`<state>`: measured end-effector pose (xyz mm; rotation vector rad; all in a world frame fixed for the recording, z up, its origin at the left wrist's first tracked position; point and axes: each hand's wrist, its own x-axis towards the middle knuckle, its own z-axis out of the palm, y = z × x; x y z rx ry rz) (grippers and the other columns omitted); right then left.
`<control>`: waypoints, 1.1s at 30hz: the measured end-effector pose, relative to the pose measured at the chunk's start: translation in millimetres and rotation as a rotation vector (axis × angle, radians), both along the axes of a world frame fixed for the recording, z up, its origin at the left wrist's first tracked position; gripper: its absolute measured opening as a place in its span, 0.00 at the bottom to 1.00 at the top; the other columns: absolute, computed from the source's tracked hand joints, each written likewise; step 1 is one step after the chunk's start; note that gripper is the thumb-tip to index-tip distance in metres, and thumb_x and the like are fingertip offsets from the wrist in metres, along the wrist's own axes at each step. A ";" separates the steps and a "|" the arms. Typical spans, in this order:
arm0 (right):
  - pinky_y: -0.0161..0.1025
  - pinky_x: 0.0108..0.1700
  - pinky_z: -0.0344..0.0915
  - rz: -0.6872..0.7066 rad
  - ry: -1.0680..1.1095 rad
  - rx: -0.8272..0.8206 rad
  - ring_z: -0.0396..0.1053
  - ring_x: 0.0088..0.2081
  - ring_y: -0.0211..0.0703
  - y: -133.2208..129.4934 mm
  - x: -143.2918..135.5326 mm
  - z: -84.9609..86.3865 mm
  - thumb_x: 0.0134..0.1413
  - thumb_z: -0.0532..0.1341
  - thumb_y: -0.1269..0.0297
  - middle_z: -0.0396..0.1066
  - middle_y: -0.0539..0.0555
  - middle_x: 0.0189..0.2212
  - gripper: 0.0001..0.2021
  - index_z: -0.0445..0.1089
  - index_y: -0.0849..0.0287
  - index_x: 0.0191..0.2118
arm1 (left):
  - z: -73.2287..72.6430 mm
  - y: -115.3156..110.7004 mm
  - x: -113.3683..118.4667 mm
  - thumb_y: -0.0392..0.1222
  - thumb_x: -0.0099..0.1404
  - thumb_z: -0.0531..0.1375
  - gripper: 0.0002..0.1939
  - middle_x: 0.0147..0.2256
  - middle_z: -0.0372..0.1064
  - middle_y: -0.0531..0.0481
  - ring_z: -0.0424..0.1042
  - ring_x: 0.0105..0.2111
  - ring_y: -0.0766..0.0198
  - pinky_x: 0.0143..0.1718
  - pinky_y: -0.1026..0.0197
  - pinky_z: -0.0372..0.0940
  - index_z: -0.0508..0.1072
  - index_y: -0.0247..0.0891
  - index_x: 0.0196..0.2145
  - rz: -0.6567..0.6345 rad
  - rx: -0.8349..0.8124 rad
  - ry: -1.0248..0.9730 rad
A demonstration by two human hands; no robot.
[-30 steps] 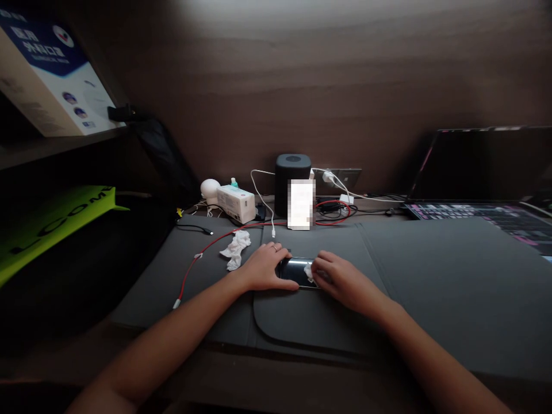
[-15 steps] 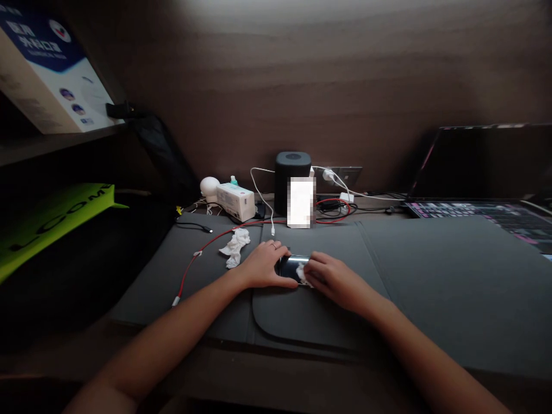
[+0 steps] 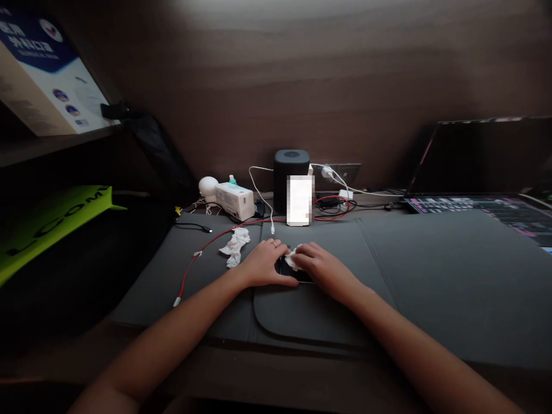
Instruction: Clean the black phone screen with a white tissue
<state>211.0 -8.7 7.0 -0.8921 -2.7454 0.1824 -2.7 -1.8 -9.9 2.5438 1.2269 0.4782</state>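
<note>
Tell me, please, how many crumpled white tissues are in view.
2: one tissue lies on the grey mat left of the left hand; the other tissue is in the right hand, over the phone. Some may be hidden.

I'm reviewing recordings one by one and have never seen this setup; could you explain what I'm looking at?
There is no machine here: these are a person's bare hands, seen by a camera worn on the head, looking forward and down. The left hand holds one end of a phone lying on a grey mat. The right hand holds a tissue over its screen. Also on the mat are a crumpled tissue and a red cable. Behind stands a speaker.
</note>
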 end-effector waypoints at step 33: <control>0.55 0.60 0.63 -0.043 -0.146 -0.110 0.64 0.61 0.60 -1.9 66.2 17.5 0.63 0.60 0.58 0.64 0.64 0.62 0.22 0.69 0.61 0.59 | 0.3 -0.4 -2.4 0.70 0.54 0.63 0.36 0.43 0.69 0.44 0.68 0.45 0.51 0.49 0.51 0.63 0.70 0.37 0.49 -0.015 0.033 0.009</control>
